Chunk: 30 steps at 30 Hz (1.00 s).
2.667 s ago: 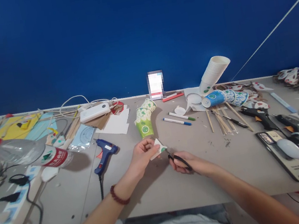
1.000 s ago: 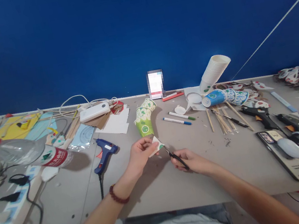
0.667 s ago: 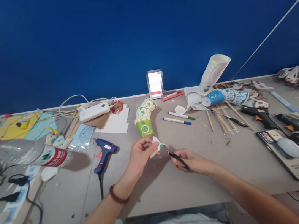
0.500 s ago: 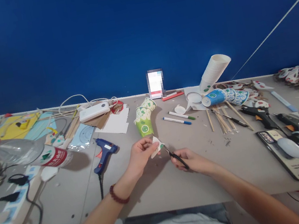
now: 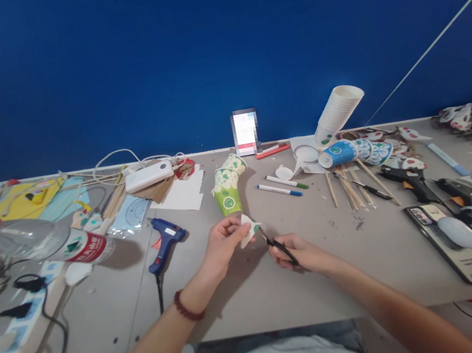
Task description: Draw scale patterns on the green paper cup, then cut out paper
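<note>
Between the thumb and fingers of my left hand (image 5: 227, 237) is a small white piece of paper (image 5: 248, 236) with a green mark near its right end. My right hand (image 5: 297, 251) is closed around the black handles of a pair of scissors (image 5: 281, 249). The blades point up and left, and their tips meet the paper's right edge by the green mark. Whether the blades are apart is too small to tell. Just beyond my left hand lies a joined curve of green and white patterned paper cups (image 5: 227, 197).
A blue glue gun (image 5: 163, 244) and a plastic bottle (image 5: 59, 238) lie to the left. Markers (image 5: 279, 191) sit past my hands. To the right are blue patterned cups (image 5: 357, 152), a leaning cup stack (image 5: 338, 113), wooden sticks (image 5: 350, 190) and a phone (image 5: 453, 254) under a mouse (image 5: 459, 233).
The paper has turned slightly in my left hand, and its right end shows a little more. The scissors have shifted slightly at its edge. Everything else on the table is unchanged.
</note>
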Available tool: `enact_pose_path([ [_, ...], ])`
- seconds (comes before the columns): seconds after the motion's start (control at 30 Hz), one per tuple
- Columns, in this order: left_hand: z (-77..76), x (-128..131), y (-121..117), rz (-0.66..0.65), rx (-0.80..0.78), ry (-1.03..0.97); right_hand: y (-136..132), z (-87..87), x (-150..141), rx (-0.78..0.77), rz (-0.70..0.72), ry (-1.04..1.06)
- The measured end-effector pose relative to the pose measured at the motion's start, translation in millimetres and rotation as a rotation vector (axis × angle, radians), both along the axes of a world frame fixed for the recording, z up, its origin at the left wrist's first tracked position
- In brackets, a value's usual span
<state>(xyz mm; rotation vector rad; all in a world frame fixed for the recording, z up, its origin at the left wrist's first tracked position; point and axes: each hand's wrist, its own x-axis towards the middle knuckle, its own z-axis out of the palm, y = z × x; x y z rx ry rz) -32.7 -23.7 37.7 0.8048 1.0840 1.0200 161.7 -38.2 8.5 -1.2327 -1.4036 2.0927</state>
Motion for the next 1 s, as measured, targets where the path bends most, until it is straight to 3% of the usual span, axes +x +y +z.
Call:
enact_pose_path([
  [0.2,1.6,-1.1,1.4,0.018,-0.045,-0.009,3.0,0.1,0.9,0.021,-0.121,-0.022],
  [0.4,1.7,0.9,1.4,0.033,-0.002,0.001,8.0,3.7,3.5,0.062,-0.464,0.139],
  [0.53,-0.4,1.7,1.5,0.042,0.031,-0.011,12.1,2.8,8.2,-0.004,-0.656,0.22],
  [0.63,-0.2,2.3,1.0,0.025,0.036,0.027,13.6,2.6,7.7,-0.047,-0.669,0.193],
  [0.77,-2.0,5.8,-1.7,-0.03,0.053,0.061,9.6,4.1,-0.5,0.012,-0.612,0.116],
  [0.87,-6.4,9.7,-4.6,-0.115,0.058,0.061,5.3,5.2,-6.4,0.034,-0.517,0.144],
  [1.0,-8.6,12.8,-7.4,-0.194,0.047,0.043,3.8,2.8,-7.5,0.028,-0.491,0.187],
])
